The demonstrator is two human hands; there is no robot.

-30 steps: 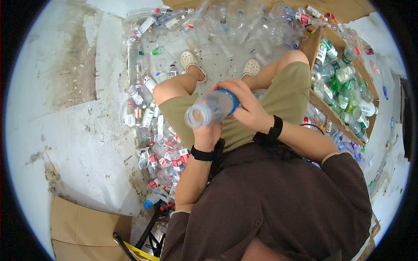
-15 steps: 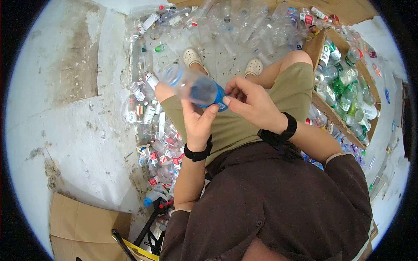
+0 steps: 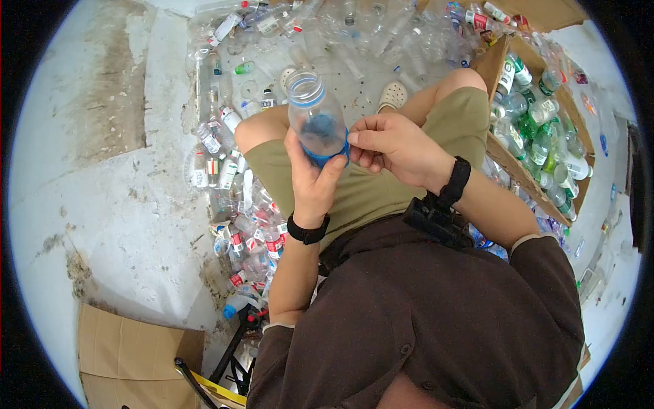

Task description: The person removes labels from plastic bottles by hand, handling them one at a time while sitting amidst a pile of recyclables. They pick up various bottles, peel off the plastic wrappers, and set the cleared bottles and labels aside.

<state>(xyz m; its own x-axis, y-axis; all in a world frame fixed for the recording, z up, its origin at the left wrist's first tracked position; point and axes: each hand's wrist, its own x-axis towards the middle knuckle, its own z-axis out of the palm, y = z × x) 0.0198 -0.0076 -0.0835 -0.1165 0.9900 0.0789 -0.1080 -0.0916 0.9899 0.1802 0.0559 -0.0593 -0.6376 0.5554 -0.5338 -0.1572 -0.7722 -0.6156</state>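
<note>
A clear plastic bottle [image 3: 308,112] with no cap stands nearly upright above my lap, its mouth facing up and away from me. Around its lower part runs a blue label [image 3: 317,158]. My left hand [image 3: 310,183] grips the bottle near its base, with the thumb in front and the fingers mostly behind. At the label's right edge my right hand [image 3: 402,151] has thumb and forefinger pinched together on the blue film; its other fingers are curled.
A cardboard box [image 3: 535,187] of green and clear bottles stands at my right. Loose bottles [image 3: 255,252] lie piled along my left, and more clear bottles [image 3: 402,34] spread beyond my feet. A flattened cardboard piece [image 3: 129,347] lies at lower left.
The bottle has swung from a leftward tilt to nearly upright, with its mouth now further right. My right hand has shifted slightly right and stays at the label's edge.
</note>
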